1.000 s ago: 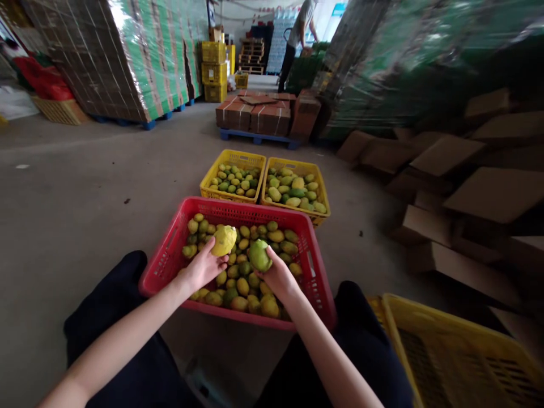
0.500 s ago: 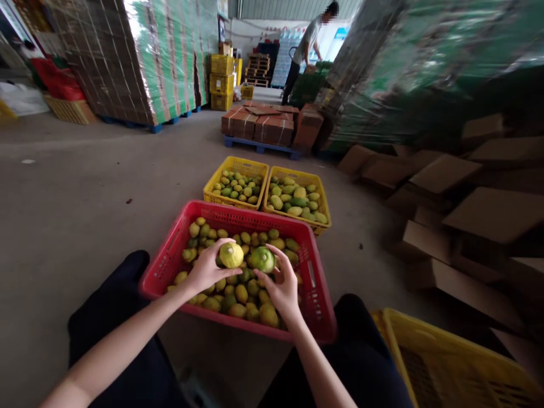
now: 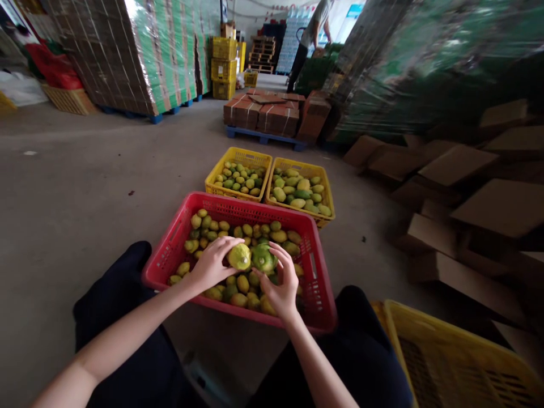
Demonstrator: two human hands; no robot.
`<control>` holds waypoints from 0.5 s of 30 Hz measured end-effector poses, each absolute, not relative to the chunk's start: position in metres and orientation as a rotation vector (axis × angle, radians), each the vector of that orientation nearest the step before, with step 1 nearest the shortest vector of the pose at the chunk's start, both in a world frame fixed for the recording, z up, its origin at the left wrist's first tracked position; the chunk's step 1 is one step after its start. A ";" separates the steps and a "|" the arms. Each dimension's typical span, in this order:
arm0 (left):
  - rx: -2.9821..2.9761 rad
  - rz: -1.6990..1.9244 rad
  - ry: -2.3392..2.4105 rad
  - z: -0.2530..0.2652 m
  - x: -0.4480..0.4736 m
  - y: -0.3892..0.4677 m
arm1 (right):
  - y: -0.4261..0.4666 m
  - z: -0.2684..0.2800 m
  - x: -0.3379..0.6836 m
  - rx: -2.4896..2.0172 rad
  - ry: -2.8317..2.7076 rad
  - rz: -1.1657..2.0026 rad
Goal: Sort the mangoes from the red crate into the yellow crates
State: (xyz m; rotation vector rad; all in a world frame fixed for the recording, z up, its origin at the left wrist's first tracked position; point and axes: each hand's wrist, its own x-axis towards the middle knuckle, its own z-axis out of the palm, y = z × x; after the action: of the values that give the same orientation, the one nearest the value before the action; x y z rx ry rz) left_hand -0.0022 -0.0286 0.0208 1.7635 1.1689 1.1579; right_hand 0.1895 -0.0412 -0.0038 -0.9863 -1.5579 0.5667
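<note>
My left hand (image 3: 216, 262) is closed around a yellow lemon (image 3: 239, 256), thumb below and fingers above. A green lemon (image 3: 263, 258) sits in the grip of my right hand (image 3: 283, 280), its tip facing me. The two fruits are held close side by side over a red plastic crate (image 3: 195, 198). Many yellow and greenish lemons (image 3: 242, 283) lie inside that crate, partly hidden by my hands. Beyond it stand two yellow crates, the left one (image 3: 212, 190) with smaller fruit and the right one (image 3: 329, 192) with larger fruit.
Another yellow crate (image 3: 450, 334) is at my right knee. Cardboard boxes (image 3: 442, 226) lie heaped on the right. Bundled cardboard (image 3: 278, 120) rests on a blue pallet (image 3: 263, 137) ahead. Wrapped stacks (image 3: 140, 56) rise on both sides, and a person (image 3: 312, 34) stands at the back.
Both hands still hold their lemons. The left lemon has moved slightly right, closer to the green one, and has turned a little. The view has tipped slightly downward.
</note>
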 end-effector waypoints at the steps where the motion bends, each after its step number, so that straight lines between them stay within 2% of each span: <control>1: 1.663 1.169 1.152 0.023 -0.002 -0.030 | -0.042 -0.003 0.189 -0.992 -1.541 0.590; 5: 1.350 1.226 1.117 0.030 -0.002 -0.032 | -0.044 0.002 0.188 -1.016 -1.446 0.662; 8: 1.329 1.197 1.077 0.029 -0.004 -0.031 | -0.044 0.008 0.190 -1.043 -1.375 0.789; 11: 1.244 1.102 0.976 0.021 -0.004 -0.027 | -0.041 0.009 0.191 -1.121 -1.161 1.092; 15: 0.850 0.944 0.870 0.003 0.002 -0.021 | -0.035 0.004 0.187 -1.124 -0.716 1.592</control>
State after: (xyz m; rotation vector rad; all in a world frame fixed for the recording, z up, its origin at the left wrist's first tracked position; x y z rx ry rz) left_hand 0.0023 -0.0206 0.0032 0.8504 0.8702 0.9441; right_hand 0.1873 -0.0350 0.0037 -1.1237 -0.7162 1.5924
